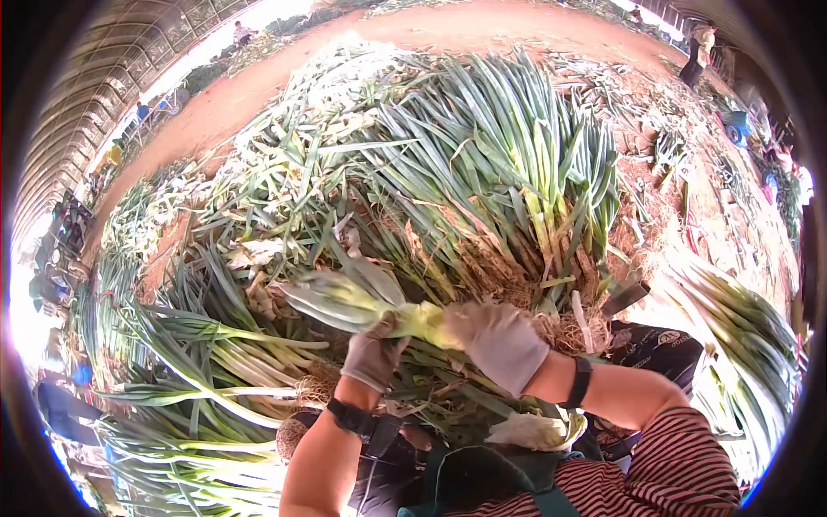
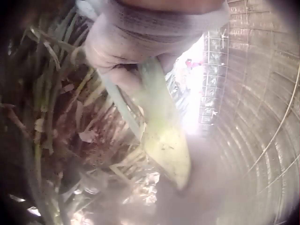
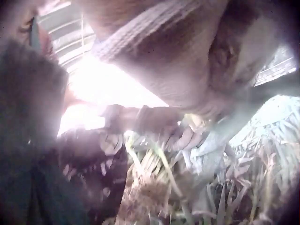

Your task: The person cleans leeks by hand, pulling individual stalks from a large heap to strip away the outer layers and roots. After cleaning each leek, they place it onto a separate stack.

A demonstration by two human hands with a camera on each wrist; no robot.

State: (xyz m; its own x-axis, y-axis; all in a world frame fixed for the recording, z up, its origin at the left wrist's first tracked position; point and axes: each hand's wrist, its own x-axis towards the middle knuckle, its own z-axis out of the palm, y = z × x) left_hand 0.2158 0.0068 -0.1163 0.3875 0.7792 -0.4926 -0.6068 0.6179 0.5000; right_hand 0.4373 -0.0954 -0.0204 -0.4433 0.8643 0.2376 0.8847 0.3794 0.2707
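Observation:
A leek-like plant with broad green leaves lies across both gloved hands in the head view. The left hand grips it below the leaves; the right hand, blurred at the fingers, holds its pale right end. Seen from the left wrist, the left hand curls round the stalk, whose yellowish end meets the blurred right hand. In the right wrist view the right hand fills the top and its fingertips are unclear; the left hand's fingers show below it.
Upright leeks with rooty bases stand beyond the hands. More leeks lie at the left and right. Loose leaves cover the ground behind. A pale leafy piece is near the lap, and a person stands far right.

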